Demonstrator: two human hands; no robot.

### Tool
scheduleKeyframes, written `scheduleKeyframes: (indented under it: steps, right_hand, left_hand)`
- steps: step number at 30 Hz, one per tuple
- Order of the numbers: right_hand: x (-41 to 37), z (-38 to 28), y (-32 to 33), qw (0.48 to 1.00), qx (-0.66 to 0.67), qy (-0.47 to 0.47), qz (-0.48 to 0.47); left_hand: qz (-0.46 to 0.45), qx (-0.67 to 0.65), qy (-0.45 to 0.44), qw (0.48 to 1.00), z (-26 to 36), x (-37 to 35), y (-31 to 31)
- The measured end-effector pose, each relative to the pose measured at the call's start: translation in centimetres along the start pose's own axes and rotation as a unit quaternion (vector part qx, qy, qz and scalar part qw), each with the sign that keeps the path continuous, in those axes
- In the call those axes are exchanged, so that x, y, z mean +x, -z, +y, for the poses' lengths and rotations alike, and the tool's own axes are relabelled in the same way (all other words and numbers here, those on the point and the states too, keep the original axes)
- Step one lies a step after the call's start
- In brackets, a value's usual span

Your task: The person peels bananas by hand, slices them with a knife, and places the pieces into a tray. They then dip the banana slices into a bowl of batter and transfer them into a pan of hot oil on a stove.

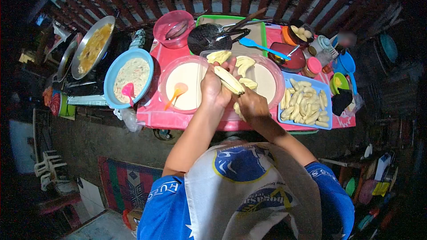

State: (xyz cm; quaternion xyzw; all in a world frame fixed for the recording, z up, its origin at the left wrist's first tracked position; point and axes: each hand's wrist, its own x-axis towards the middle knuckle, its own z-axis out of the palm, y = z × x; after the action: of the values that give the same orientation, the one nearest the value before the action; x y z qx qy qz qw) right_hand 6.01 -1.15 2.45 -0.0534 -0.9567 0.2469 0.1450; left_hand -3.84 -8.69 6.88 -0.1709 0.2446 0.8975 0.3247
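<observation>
A pale peeled banana (229, 80) lies across the palm and fingers of my left hand (212, 90), which is closed around it. Its lower end reaches my right hand (255, 106), whose back faces up and whose curled fingers hide what they grip, if anything. Beneath both hands is a clear plastic container (205, 54). In it lie several yellowish bananas (244, 64) that look sliced and fanned out. To the right, a light-blue tray (328, 126) holds many peeled bananas (304, 102).
Two pink bowls of pale batter (184, 76) flank the container, the left one with an orange spoon (179, 90). Farther left are a blue basin (112, 100) of mixture and a frying pan (96, 46). Behind stand a black wok-like pan (207, 39) and a blue spatula (262, 48).
</observation>
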Motion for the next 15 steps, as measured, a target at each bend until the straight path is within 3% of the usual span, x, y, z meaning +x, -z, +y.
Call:
scheduleKeyframes:
  steps: [3,5,15]
  right_hand:
    - [0.1,0.4,-0.8,1.0,-0.012,-0.008,-0.011]
    - [0.1,0.8,-1.7,0.999,-0.024,-0.008,0.031]
    - [0.6,1.4,-2.1,0.998,0.033,-0.043,0.036]
  left_hand:
    - [0.001,-0.049,-0.003,0.999,-0.2,1.1,1.0]
    - [0.008,-0.045,-0.008,0.999,-0.3,1.2,1.2]
    - [0.034,-0.017,-0.003,0.999,-0.8,1.9,1.7]
